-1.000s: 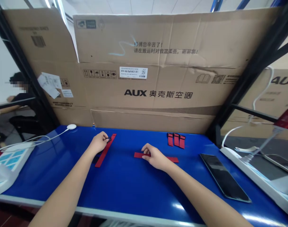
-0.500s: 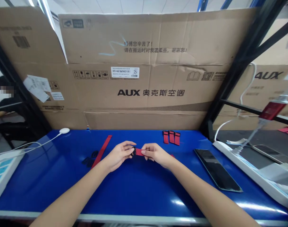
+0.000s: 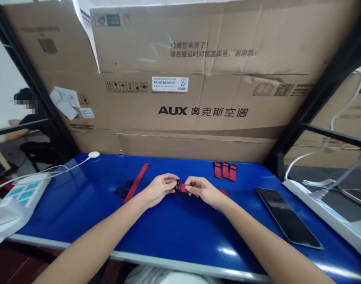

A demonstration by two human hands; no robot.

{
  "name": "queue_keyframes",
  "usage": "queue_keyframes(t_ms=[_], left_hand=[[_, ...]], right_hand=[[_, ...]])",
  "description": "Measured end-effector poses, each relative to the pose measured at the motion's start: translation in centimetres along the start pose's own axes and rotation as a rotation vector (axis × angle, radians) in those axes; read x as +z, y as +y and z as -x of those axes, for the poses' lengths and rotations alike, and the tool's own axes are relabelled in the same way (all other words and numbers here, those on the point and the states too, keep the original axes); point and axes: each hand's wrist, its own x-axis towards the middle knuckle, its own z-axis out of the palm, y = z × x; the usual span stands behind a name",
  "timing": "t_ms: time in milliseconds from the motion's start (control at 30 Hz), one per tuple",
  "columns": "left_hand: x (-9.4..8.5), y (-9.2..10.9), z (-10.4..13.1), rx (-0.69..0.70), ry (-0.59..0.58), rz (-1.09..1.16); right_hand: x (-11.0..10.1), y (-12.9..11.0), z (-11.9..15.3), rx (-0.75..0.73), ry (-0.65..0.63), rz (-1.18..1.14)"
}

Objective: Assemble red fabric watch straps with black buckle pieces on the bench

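Near the middle of the blue table, my left hand (image 3: 162,189) pinches a small black buckle (image 3: 177,185) between thumb and fingers. A short red strap (image 3: 184,188) runs from the buckle to my right hand (image 3: 201,189), which is closed on it; part of the strap is hidden by the fingers. To the left lies a long red strap (image 3: 137,181), with several black pieces (image 3: 123,190) beside it. A bit of red material (image 3: 222,192) shows behind my right wrist. Farther back lie three short red straps with black buckles (image 3: 225,172).
A dark phone (image 3: 288,217) lies on the right of the blue table (image 3: 168,232). White power strips stand at the left (image 3: 29,193) and right (image 3: 325,213), with cables. A cardboard sheet (image 3: 133,114) closes off the back. Another person (image 3: 35,118) sits beyond the left frame.
The view has turned slightly left and down, so everything sits farther right. Both hands still hold the buckle and strap, with little change in their grip.
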Motion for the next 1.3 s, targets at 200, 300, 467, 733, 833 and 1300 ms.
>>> queue_keyframes(t_ms=[200, 300, 467, 733, 833, 1300], left_hand=[[0.4, -0.1, 0.2, -0.012, -0.032, -0.057], [0.4, -0.3, 0.1, 0.043, -0.012, -0.079], [0.1, -0.8, -0.4, 0.134, 0.003, -0.118], [0.6, -0.9, -0.1, 0.142, -0.070, -0.133], [0.8, -1.1, -0.2, 0.158, -0.054, -0.138], [-3.0, 5.1, 2.6, 0.290, 0.198, -0.968]], right_hand=[[-0.1, 0.5, -0.2, -0.022, -0.022, 0.026], [0.0, 0.7, -0.2, -0.006, 0.004, 0.035], [-0.1, 0.5, -0.1, 0.005, 0.004, 0.000], [-0.1, 0.6, -0.1, -0.010, -0.001, -0.011], [0.4, 0.7, -0.3, 0.005, 0.022, -0.040], [-0.7, 1.7, -0.3, -0.077, 0.205, 0.259]])
